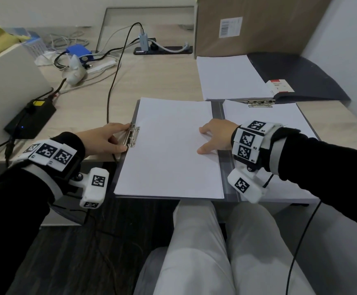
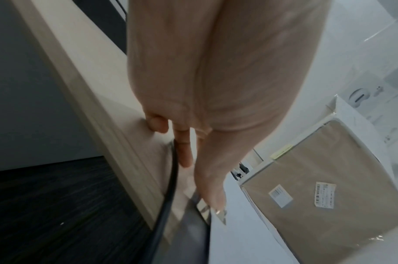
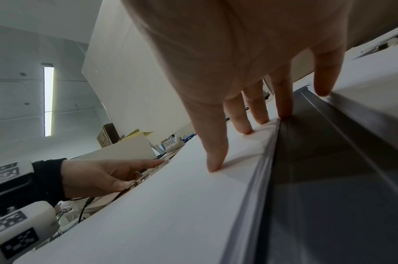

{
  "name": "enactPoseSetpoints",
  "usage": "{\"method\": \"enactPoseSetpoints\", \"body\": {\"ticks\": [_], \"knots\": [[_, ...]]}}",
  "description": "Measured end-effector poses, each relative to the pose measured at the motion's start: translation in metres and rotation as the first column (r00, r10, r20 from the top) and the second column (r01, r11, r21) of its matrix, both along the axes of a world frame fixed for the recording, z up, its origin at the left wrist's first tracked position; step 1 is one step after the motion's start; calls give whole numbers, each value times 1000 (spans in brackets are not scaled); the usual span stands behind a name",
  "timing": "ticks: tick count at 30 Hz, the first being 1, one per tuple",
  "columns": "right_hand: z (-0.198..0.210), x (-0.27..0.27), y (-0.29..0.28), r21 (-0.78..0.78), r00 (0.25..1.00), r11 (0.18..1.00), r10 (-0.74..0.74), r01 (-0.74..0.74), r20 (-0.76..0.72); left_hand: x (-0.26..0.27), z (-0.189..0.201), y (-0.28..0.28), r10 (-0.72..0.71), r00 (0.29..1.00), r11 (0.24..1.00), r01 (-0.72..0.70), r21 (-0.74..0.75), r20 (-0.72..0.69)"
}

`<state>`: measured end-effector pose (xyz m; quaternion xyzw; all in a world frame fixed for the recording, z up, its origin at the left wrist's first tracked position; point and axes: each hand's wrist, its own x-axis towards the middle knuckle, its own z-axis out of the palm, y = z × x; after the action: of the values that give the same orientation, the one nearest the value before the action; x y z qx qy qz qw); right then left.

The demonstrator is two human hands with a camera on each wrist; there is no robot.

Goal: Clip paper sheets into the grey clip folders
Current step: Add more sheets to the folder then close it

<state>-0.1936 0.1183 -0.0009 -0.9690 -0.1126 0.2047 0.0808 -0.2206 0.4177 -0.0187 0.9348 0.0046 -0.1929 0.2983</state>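
An open grey clip folder lies on the desk's front edge. On its left half sits a stack of white paper with a metal clip at the stack's left edge. My left hand holds that clip between index finger and thumb; the clip shows at the thumb tip of my left hand. My right hand lies flat with spread fingers, pressing the stack near the spine. In the right wrist view my right hand has its fingertips on the paper. The folder's right half carries more paper under a top clip.
Another paper stack lies on a dark open folder at the back right, before a cardboard box. A black cable runs from a power strip past the clip. A black adapter and a white box are at left.
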Motion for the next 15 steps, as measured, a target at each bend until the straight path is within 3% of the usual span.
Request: {"method": "enactPoseSetpoints", "body": {"ticks": [6,12,15], "knots": [[-1,2,-1,34,1000,999,-19,19,-10,0,9,-17,174,984,981,-176,-86,-28],[12,-5,-21,283,991,955,-115,92,64,-6,21,-35,343,937,936,-334,114,-62],[17,-12,-48,284,987,949,-157,139,41,-5,25,-40,394,914,917,-384,108,-96]]}}
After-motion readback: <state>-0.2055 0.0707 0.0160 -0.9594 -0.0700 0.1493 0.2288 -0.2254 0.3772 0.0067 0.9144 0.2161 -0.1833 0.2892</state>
